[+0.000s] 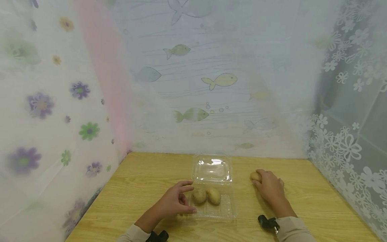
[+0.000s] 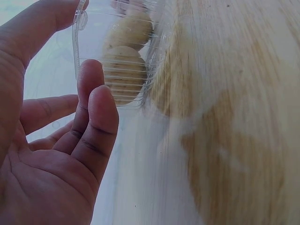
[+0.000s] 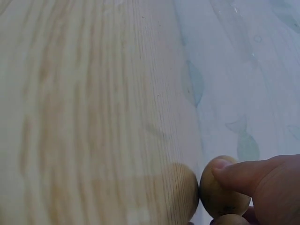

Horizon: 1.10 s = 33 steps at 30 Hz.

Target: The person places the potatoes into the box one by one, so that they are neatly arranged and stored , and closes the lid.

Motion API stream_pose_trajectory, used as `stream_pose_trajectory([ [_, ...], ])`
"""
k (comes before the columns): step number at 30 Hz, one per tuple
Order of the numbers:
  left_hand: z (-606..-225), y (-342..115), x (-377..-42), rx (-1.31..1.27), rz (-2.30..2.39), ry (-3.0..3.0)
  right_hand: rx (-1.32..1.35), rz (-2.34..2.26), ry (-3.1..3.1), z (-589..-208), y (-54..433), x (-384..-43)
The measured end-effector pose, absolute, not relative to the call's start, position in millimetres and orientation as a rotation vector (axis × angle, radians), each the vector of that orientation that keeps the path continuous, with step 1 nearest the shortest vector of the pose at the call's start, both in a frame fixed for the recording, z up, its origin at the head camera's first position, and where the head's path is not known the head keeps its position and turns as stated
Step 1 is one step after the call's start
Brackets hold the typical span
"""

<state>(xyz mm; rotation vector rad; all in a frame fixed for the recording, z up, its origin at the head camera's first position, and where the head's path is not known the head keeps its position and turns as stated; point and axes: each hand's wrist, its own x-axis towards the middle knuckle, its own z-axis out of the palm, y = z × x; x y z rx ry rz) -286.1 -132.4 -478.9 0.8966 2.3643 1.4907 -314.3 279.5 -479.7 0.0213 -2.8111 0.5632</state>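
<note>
A clear plastic clamshell container (image 1: 222, 210) sits on the table with its lid (image 1: 211, 169) folded back. Inside, toward its left, two potatoes lie side by side: a rounder one (image 1: 199, 196) and a longer one (image 1: 214, 196). My left hand (image 1: 173, 201) is at the container's left side, thumb and forefinger spread along its edge. In the left wrist view its other fingers (image 2: 103, 110) are loosely bent beside the clear wall. Right of the container, my right hand (image 1: 270, 188) grips another potato (image 3: 219, 194) at the tabletop, the thumb pressed on it.
The wood-grain table (image 1: 145, 171) is glossy and mirrors the potatoes in the wrist views. A fish-printed curtain (image 1: 187, 141) hangs along its back edge, with flowered sheets (image 1: 90, 131) on both sides. Black wrist mounts (image 1: 267, 223) stick out beside the cuffs.
</note>
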Motion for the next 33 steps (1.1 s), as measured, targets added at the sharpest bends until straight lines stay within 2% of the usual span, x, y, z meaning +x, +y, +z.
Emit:
stream_pose_trajectory([
  [20,-480,-132,-287,0.881,1.506,2.347,0.044,0.561,-2.740,-482,279,-317],
  [33,-480,-132,-287,0.906,1.492,2.362,0.093,0.574,-2.703,-469,274,-318],
])
